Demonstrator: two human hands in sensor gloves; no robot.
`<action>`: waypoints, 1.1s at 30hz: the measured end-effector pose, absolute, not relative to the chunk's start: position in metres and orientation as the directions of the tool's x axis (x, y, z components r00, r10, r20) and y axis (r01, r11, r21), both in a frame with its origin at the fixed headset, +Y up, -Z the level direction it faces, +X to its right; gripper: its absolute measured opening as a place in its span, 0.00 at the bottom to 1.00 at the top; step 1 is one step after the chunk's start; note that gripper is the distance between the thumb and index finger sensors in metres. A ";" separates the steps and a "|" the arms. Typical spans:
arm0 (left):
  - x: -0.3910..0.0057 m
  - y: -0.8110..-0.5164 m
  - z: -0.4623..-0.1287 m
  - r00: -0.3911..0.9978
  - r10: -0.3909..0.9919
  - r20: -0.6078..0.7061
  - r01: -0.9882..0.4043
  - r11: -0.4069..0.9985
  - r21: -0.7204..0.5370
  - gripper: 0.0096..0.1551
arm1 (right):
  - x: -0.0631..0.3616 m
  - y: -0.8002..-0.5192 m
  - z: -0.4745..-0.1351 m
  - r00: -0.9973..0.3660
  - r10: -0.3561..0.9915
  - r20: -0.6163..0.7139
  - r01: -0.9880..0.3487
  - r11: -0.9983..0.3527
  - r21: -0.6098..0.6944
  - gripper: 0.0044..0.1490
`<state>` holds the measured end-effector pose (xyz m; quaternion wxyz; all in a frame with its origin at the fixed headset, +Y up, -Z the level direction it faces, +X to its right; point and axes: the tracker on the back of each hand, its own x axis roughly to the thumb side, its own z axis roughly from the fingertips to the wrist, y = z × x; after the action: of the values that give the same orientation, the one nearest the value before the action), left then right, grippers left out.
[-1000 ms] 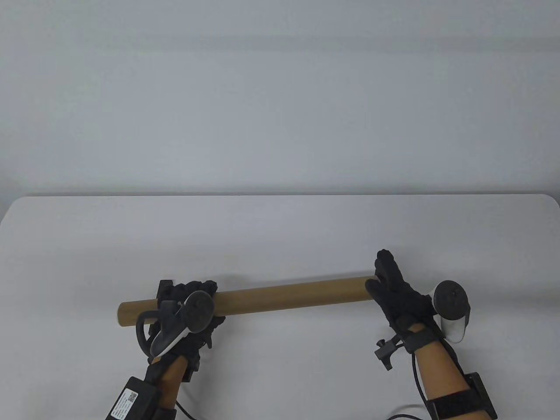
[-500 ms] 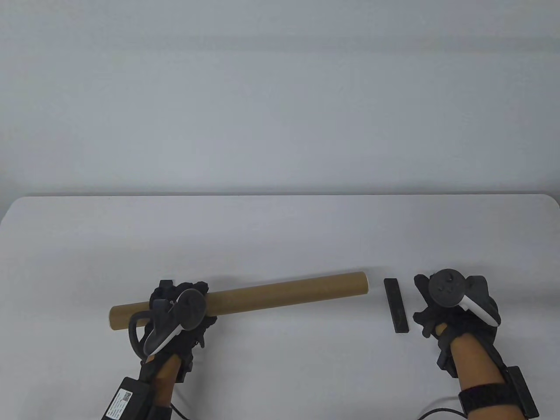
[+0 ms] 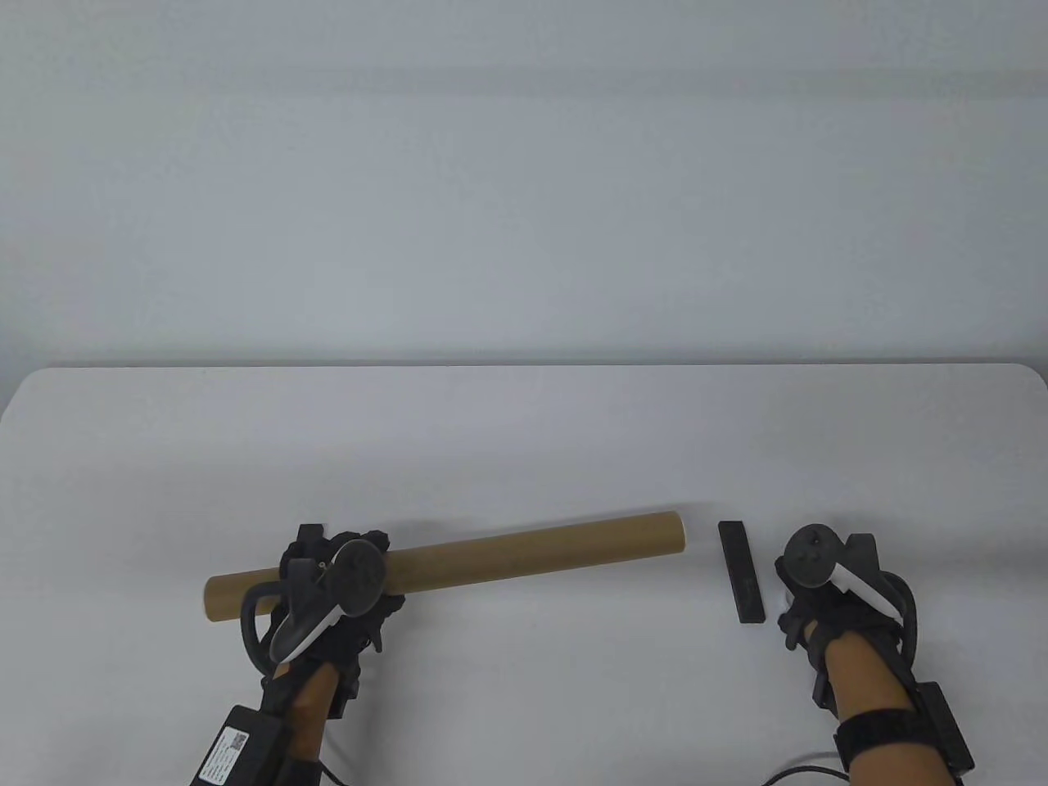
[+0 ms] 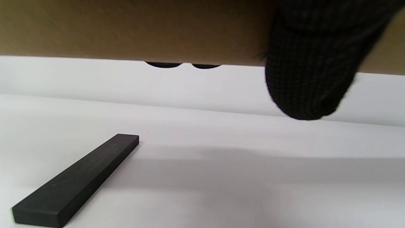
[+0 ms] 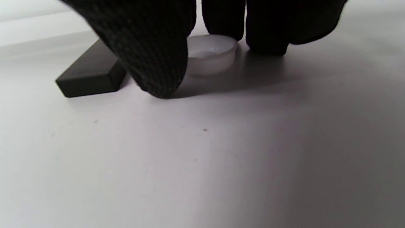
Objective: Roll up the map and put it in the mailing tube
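Observation:
A brown cardboard mailing tube (image 3: 532, 553) lies across the near part of the table, slightly tilted. My left hand (image 3: 340, 573) grips it near its left end and holds it just above the table; in the left wrist view the tube (image 4: 126, 28) fills the top edge with a gloved finger (image 4: 310, 79) wrapped over it. My right hand (image 3: 819, 589) is down on the table to the right of the tube. In the right wrist view its thumb (image 5: 152, 63) and fingers (image 5: 265, 31) pinch a small white plastic cap (image 5: 212, 53) that sits on the table. No map shows.
A flat black bar (image 3: 741, 571) lies between the tube's right end and my right hand; it also shows in the right wrist view (image 5: 91, 74). A second black bar (image 4: 79, 180) lies under the tube by my left hand. The white table (image 3: 524, 426) stretches beyond.
My right hand left the tube's right end, moved right and down to the table, and its fingers came around the white cap. The left hand shifted the tube slightly left.

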<state>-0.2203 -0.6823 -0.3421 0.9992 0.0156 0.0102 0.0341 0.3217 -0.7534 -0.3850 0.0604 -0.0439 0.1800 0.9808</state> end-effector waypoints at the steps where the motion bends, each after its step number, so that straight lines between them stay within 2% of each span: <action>1: -0.220 -0.682 -0.342 0.997 0.068 -0.018 -0.068 0.997 0.030 0.44 | 0.321 -0.753 -0.385 -0.990 0.093 -0.109 -0.124 -0.937 0.328 0.45; 6: -0.221 -0.682 -0.342 0.997 0.080 -0.018 -0.080 0.996 0.032 0.44 | 0.321 -0.751 -0.382 -0.995 0.058 -0.084 -0.079 -0.959 0.271 0.39; 8: -0.221 -0.681 -0.342 0.996 0.088 -0.016 -0.087 0.996 0.034 0.44 | 0.323 -0.747 -0.381 -0.991 0.108 -0.075 -0.124 -0.955 0.270 0.39; 13: -0.222 -0.681 -0.343 0.994 0.104 -0.013 -0.103 0.994 0.038 0.44 | 0.320 -0.716 -0.375 -0.875 0.484 0.006 -0.482 -0.873 0.076 0.41; 15: -0.222 -0.682 -0.343 0.994 0.111 -0.013 -0.111 0.993 0.038 0.44 | 0.315 -0.704 -0.373 -0.745 0.661 0.088 -0.663 -0.748 0.002 0.41; 16: -0.222 -0.682 -0.343 0.993 0.115 -0.012 -0.115 0.993 0.038 0.44 | 0.311 -0.699 -0.372 -0.628 0.766 0.136 -0.775 -0.631 -0.027 0.41; 18: -0.221 -0.682 -0.343 0.992 0.122 -0.008 -0.122 0.992 0.038 0.44 | 0.303 -0.694 -0.371 -0.424 0.887 0.183 -0.904 -0.426 -0.033 0.41; 20: -0.220 -0.682 -0.343 0.991 0.132 -0.001 -0.132 0.990 0.040 0.44 | 0.294 -0.693 -0.371 -0.283 0.935 0.214 -0.957 -0.291 0.006 0.41; 22: -0.219 -0.680 -0.342 0.990 0.139 0.007 -0.139 0.989 0.045 0.44 | 0.288 -0.695 -0.372 -0.216 0.949 0.230 -0.971 -0.234 0.053 0.41; 27: -0.214 -0.678 -0.341 0.989 0.143 0.027 -0.144 0.988 0.049 0.44 | 0.275 -0.700 -0.373 -0.110 0.961 0.255 -0.981 -0.147 0.130 0.40; 33: -0.215 -0.677 -0.341 0.988 0.151 0.020 -0.151 0.988 0.035 0.43 | 0.267 -0.696 -0.369 -0.063 0.962 0.267 -0.986 -0.101 0.133 0.40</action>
<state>-0.2148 -0.6770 -0.3405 0.9969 0.0184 -0.0087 0.0757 0.2670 -0.6965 -0.3685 0.6690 0.1450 -0.0416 0.7278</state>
